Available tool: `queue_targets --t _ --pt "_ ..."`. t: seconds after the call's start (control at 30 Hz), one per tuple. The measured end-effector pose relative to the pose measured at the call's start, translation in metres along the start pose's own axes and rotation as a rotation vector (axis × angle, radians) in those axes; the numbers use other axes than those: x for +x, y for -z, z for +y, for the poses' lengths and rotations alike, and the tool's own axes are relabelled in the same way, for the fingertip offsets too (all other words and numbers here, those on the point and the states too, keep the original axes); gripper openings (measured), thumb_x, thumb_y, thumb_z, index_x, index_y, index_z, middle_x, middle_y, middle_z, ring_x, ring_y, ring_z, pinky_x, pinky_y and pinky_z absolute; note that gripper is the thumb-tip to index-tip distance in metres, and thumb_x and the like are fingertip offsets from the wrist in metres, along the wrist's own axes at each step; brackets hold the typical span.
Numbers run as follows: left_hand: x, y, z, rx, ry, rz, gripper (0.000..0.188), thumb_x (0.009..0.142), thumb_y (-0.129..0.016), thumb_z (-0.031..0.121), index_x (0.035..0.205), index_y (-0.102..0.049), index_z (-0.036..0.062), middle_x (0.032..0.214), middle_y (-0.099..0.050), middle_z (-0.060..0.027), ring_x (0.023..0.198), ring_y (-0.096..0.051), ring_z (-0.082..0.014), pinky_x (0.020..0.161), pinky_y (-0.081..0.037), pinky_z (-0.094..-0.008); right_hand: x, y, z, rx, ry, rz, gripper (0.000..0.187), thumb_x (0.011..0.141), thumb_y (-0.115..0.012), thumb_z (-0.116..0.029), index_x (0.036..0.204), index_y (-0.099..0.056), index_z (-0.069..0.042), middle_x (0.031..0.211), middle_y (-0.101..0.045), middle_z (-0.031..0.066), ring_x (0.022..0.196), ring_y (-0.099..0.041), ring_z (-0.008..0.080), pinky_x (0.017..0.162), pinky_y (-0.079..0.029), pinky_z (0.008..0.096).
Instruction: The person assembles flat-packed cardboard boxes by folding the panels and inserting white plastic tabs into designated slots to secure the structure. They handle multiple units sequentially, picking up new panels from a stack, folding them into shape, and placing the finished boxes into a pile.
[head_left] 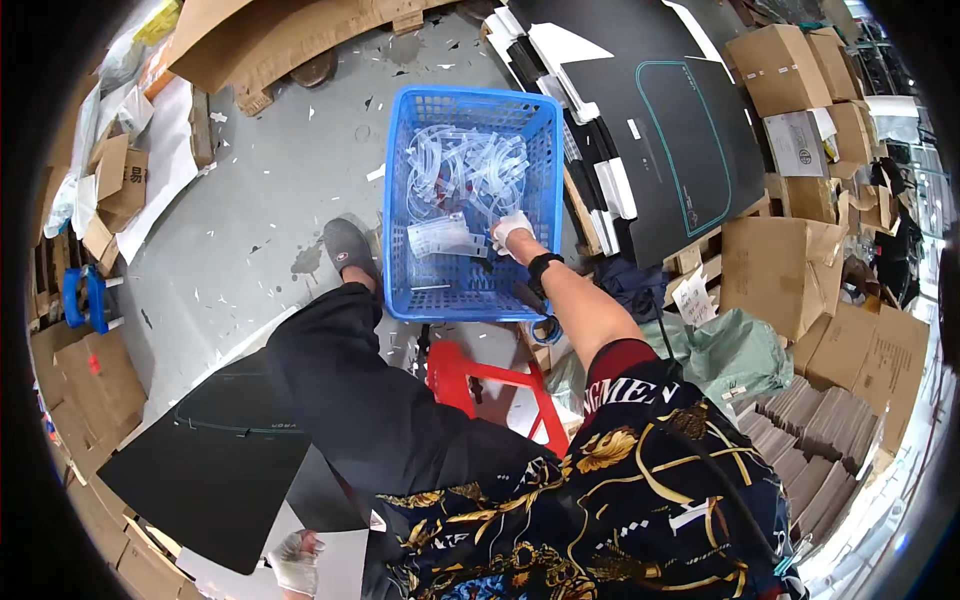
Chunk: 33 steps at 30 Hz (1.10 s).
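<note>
A blue plastic basket [396, 190] stands ahead of me with a heap of clear plastic pieces and tubing [460, 170] in it. My right hand [513, 232], in a white glove, reaches down into the basket at the near right of the heap. Its fingers are drawn together at the clear pieces; what they grip is hidden. Left of it lie flat clear plastic bags [445, 238] with white labels. At the lower left, my left hand [295, 562], also gloved in white, is curled over a pale board [342, 560]. Whether it holds anything cannot be made out.
Beneath the basket's near side is a red frame [445, 380]. Large black panels [650, 150] are stacked to the right, and another black panel [220, 450] lies at left. Cardboard boxes [775, 270] line the right side. Scraps litter the grey floor [270, 180].
</note>
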<state>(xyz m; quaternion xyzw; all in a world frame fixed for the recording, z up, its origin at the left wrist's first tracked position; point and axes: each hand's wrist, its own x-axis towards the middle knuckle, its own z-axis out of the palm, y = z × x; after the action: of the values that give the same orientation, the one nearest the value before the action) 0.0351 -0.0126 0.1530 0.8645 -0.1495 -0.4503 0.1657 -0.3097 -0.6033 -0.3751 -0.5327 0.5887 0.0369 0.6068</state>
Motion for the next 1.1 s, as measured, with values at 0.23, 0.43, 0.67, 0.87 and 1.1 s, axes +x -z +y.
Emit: queue_targets --t 0.23,0.43,0.67,0.87,1.1 --pt "-0.003 -0.038 -0.014 0.047 0.189 -0.215 0.018 0.095 -0.069 0.011 0.105 -0.069 -0.0043 0.096 -0.072 -0.0072 0.086 -0.065 -0.0146 0.077 -0.053 -0.0288 0.061 -0.045 -0.02 -0.452 -0.19 0.194 0.047 0.089 -0.059 -0.015 0.135 -0.06 -0.019 0.122 -0.068 0.0158 0.103 -0.069 0.037 0.081 -0.057 0.0548" --pt "0.019 -0.055 -0.004 0.096 0.206 -0.285 0.018 0.095 -0.071 0.016 0.104 -0.07 0.0006 0.09 -0.071 -0.0067 0.083 -0.064 -0.0138 0.075 -0.053 -0.028 0.112 -0.058 -0.01 -0.629 -0.451 0.279 0.034 0.083 -0.074 -0.027 0.116 -0.073 -0.016 0.12 -0.071 0.0103 0.105 -0.071 0.029 0.083 -0.058 0.0473" --pt "0.054 -0.065 0.033 0.042 0.15 -0.172 0.016 0.095 -0.063 0.011 0.089 -0.07 -0.0017 0.075 -0.068 -0.0043 0.07 -0.058 -0.0102 0.063 -0.045 -0.0264 0.053 -0.051 -0.036 0.632 -0.01 0.432 0.023 0.09 -0.062 -0.017 0.108 -0.06 -0.002 0.077 -0.065 0.0146 0.06 -0.064 0.0277 0.054 -0.052 0.0391" --pt "0.057 -0.079 0.051 0.068 0.138 -0.205 0.013 0.092 -0.064 0.008 0.091 -0.07 -0.0035 0.077 -0.068 -0.0036 0.071 -0.056 -0.0094 0.065 -0.045 -0.0279 0.036 -0.069 -0.042 -0.285 0.149 0.192 0.022 0.089 -0.062 -0.02 0.105 -0.066 -0.004 0.094 -0.071 0.0185 0.078 -0.07 0.0348 0.07 -0.057 0.0432" --pt "0.058 -0.089 0.051 -0.057 0.215 -0.13 0.011 0.09 -0.065 0.005 0.095 -0.072 -0.0021 0.078 -0.071 -0.007 0.077 -0.062 -0.0124 0.072 -0.05 -0.0311 0.034 -0.105 -0.026 -0.76 -0.047 0.351 0.025 0.093 -0.057 -0.017 0.105 -0.072 -0.002 0.111 -0.071 0.0235 0.101 -0.071 0.0392 0.086 -0.058 0.0479"
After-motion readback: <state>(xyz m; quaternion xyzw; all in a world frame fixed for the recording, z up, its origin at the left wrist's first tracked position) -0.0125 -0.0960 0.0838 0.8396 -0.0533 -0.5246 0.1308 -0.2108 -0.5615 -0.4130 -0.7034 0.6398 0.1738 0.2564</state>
